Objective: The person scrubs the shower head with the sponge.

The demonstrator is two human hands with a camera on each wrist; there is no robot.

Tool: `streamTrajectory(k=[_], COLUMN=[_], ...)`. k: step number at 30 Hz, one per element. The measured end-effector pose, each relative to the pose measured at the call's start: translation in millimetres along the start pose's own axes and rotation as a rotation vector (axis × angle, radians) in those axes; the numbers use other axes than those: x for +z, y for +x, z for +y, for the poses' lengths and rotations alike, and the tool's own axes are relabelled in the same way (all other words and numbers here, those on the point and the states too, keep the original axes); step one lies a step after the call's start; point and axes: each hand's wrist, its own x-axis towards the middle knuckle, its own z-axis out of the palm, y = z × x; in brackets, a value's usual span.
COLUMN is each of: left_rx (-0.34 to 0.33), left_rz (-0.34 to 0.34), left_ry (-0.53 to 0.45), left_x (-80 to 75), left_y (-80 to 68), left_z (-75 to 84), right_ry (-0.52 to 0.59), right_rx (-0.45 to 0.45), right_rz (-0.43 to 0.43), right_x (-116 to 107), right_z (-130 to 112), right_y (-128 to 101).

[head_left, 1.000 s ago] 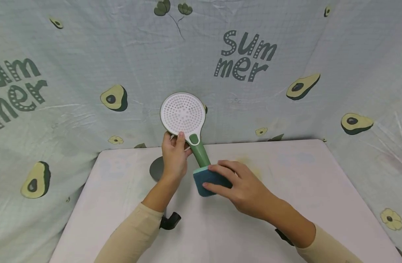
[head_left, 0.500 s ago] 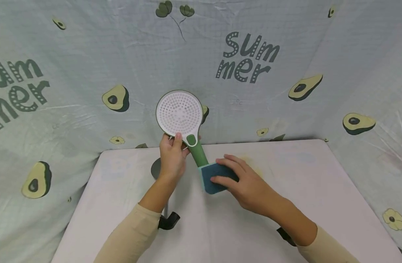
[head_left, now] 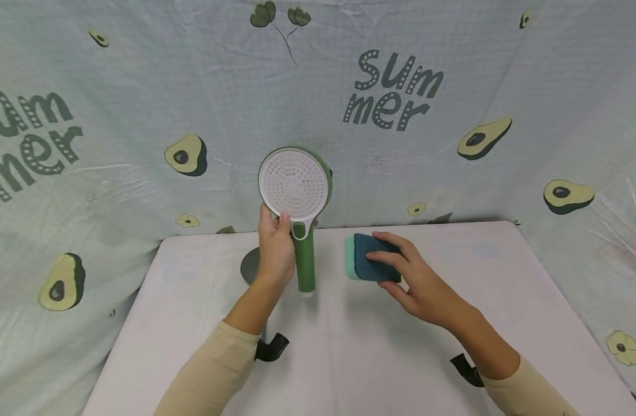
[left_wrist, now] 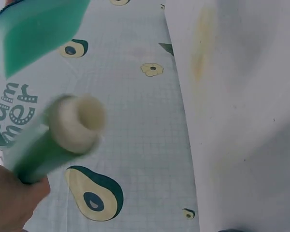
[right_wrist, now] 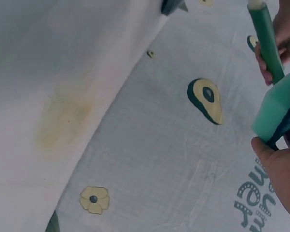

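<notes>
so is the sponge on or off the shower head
Off: in the head view, a strip of table shows between the sponge and the shower head.

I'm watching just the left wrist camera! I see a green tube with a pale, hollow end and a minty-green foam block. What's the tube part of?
Observer: It's the handle of a green and white, plastic-looking shower head, and the head view shows its whole round white face.

Operator: Cool! And who's holding the minty-green foam block?

Observer: The person's right hand grips it, with fingers on its dark blue side.

Operator: Where's the left thumb?

Observer: In the head view, the left hand has its thumb on the front of the shower head, at the lower edge of the white face.
</notes>
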Motion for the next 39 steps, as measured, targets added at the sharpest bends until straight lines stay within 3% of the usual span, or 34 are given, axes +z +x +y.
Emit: streamTrajectory(k=[10, 21, 25, 32, 39], left_rx=[-0.029, -0.178, -0.241, -0.168, -0.178], left_rz=[-0.12, -0.128, -0.183, -0.328, -0.344], left_ry=[-0.006, 0.043, 0.008, -0.099, -0.194], left_x=[7.6, 7.5, 7.0, 0.2, 0.5], left_y=[-3.9, -5.8, -7.3, -9.9, -12.4], left_z=[-5.0, -9.6, -11.4, -16.0, -16.5], right_ry=[0.055, 0.089, 0.089, 0.064, -0.028], right_rx=[0.036, 0.042, 0.04, 0.027, 0.007], right_rz=[0.054, 0.038, 0.032, 0.03, 0.048], right_x=[-9.3, -5.0, -4.7, -6.7, -9.9], right_z=[2.3, 4.5, 2.8, 2.9, 2.8], right_y=[2.4, -0.3, 1.9, 10.3, 37.4])
